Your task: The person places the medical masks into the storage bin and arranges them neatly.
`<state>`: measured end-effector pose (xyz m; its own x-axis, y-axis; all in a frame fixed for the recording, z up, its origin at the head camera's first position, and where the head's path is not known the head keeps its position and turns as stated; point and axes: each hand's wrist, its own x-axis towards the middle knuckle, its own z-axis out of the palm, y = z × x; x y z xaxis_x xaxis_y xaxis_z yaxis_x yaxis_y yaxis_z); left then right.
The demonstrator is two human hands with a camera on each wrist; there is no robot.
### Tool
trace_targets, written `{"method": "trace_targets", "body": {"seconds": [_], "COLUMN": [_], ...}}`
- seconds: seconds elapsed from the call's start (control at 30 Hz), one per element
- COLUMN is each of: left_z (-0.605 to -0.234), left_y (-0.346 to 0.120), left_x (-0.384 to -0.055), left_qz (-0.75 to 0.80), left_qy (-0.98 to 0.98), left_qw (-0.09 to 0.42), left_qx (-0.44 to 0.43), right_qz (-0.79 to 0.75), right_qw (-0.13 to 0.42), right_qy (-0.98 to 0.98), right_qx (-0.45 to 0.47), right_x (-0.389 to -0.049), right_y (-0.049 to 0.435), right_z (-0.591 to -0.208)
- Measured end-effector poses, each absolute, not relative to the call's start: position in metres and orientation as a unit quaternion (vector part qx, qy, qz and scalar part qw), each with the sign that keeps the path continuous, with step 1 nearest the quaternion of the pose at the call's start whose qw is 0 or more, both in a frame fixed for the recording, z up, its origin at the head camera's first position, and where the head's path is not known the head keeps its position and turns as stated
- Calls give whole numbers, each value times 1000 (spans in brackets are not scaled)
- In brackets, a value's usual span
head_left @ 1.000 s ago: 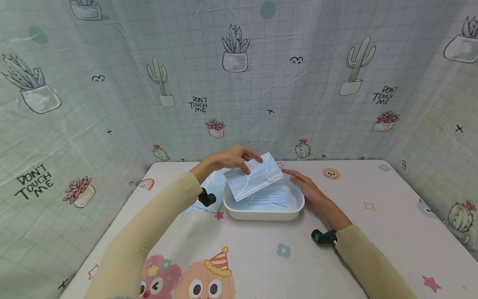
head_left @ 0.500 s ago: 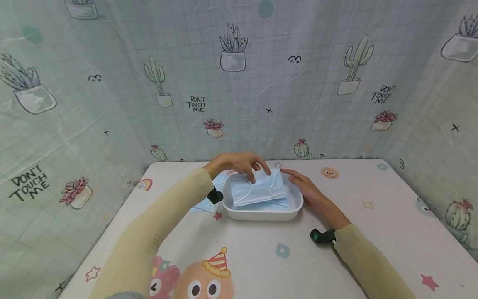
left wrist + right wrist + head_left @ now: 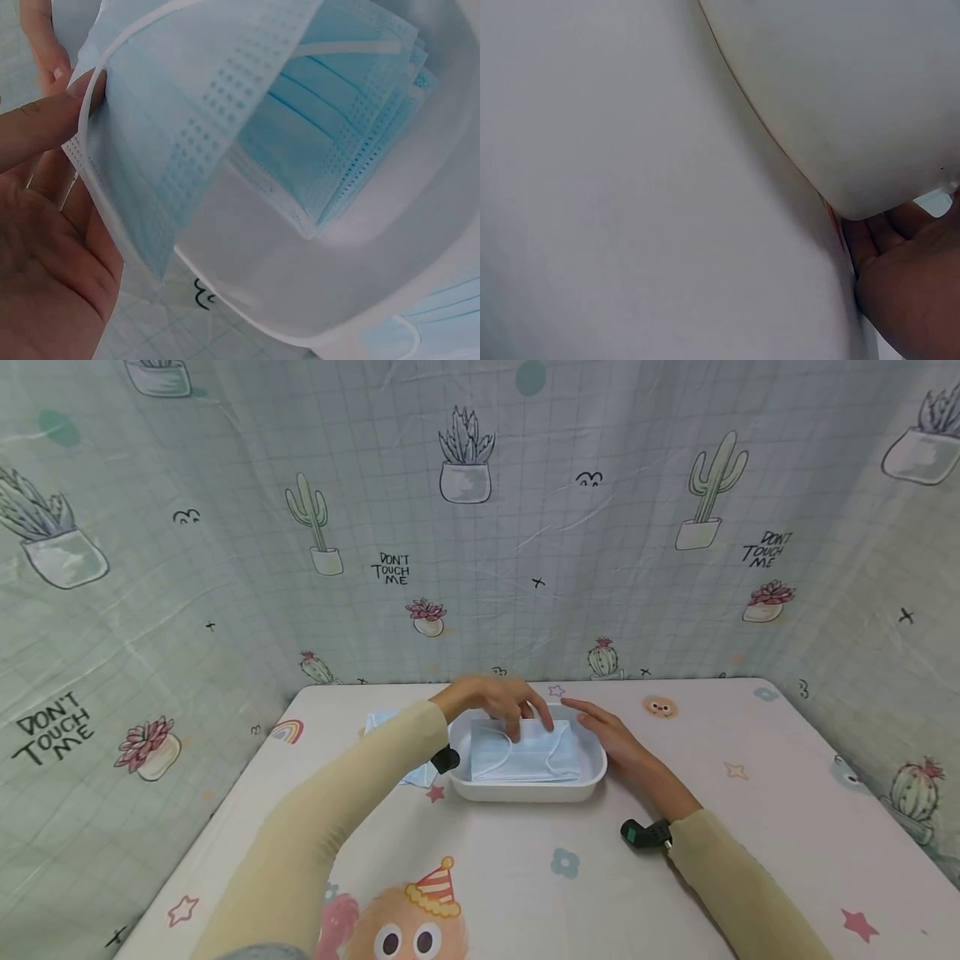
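Note:
In the head view a white plastic basin (image 3: 525,792) stands on the table, with folded light-blue face masks inside. My left hand (image 3: 504,700) is over its far side, pinching the upper edge of a pleated face mask (image 3: 525,756). The left wrist view shows the thumb on the near face of that mask (image 3: 172,112), and a stack of masks (image 3: 337,127) in the basin beneath it. My right hand (image 3: 622,739) rests against the basin's right side with its fingers extended. In the right wrist view its fingers (image 3: 885,232) lie along the outer wall, partly hidden behind it.
More blue masks (image 3: 422,774) lie on the table left of the basin, partly behind the left forearm. The table (image 3: 517,893) has a white cover with cartoon prints. A cactus-print curtain (image 3: 525,527) hangs behind and at both sides.
My left hand has lowered the mask and moved right, from tilted above the basin to nearly level over the other masks. The right hand has stayed at the basin's side.

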<state>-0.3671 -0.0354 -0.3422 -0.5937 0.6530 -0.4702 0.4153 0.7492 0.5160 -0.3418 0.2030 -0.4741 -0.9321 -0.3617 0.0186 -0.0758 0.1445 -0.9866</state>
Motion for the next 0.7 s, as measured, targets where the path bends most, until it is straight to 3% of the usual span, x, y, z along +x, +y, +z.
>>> {"method": "trace_targets", "body": {"seconds": [0.37,0.7], "left_z": [-352,-359], "left_y": [-30,-28], "left_x": [-372,-374], "left_qz": [171,138], "left_qy": [867,880], "left_qw": [356,339], "left_qx": [303,301], "right_qz": [-642,-639], "right_qw": [104,109], "right_qy": [742,748], "right_qx": [-161,-141], "right_x": [-345,-343], "right_y": [204,204], "right_z": [-476,-474]}}
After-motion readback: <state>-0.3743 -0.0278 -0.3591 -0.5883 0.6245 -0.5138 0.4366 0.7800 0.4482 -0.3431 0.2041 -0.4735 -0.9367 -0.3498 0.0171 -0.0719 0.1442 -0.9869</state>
